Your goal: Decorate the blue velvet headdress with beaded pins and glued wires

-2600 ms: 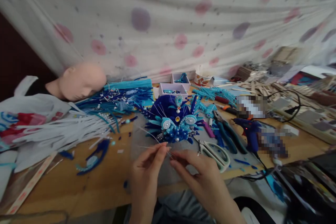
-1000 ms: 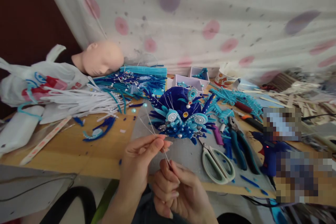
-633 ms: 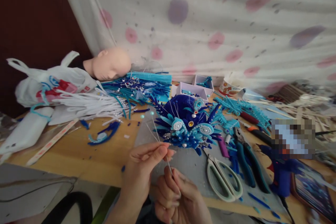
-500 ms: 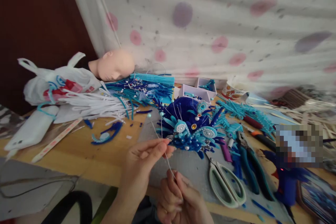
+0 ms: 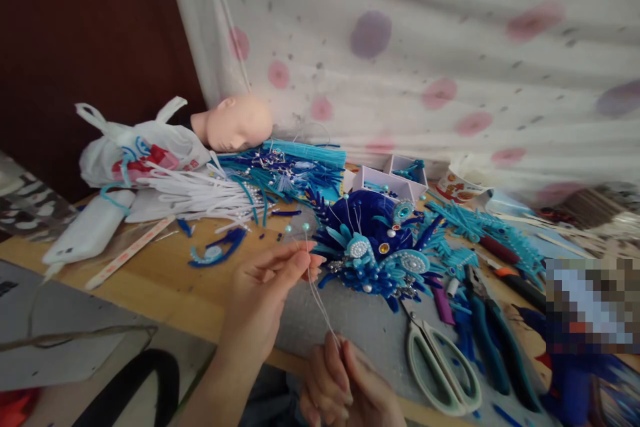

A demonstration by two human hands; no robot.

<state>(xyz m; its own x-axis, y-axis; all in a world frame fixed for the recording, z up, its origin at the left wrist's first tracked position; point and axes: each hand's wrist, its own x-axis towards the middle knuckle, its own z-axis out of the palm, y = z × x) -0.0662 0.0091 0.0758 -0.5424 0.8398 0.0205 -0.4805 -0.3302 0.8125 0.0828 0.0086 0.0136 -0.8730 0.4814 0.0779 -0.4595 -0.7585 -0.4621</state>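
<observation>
My left hand (image 5: 265,287) pinches thin wires (image 5: 320,300) tipped with small pale-blue beads (image 5: 296,228), just left of a blue beaded headpiece (image 5: 373,247). Lower down, my right hand (image 5: 345,380) is closed on the bottom end of the same wires, over the grey mat (image 5: 360,327) at the table's front edge. The wires run taut between both hands. The headpiece lies on the mat, dark blue with turquoise petals, pearls and an orange stone.
White-handled scissors (image 5: 440,367) and teal pliers (image 5: 493,340) lie to the right. A mannequin head (image 5: 237,123), plastic bag (image 5: 135,150), white strips (image 5: 195,193) and blue trims (image 5: 285,173) crowd the left back. Small boxes (image 5: 390,177) stand behind the headpiece. A spotted cloth (image 5: 400,47) hangs behind.
The view has swung left and down. My right hand has slid down along the wires toward the table edge, away from my left hand, which keeps its pinch near the headpiece.
</observation>
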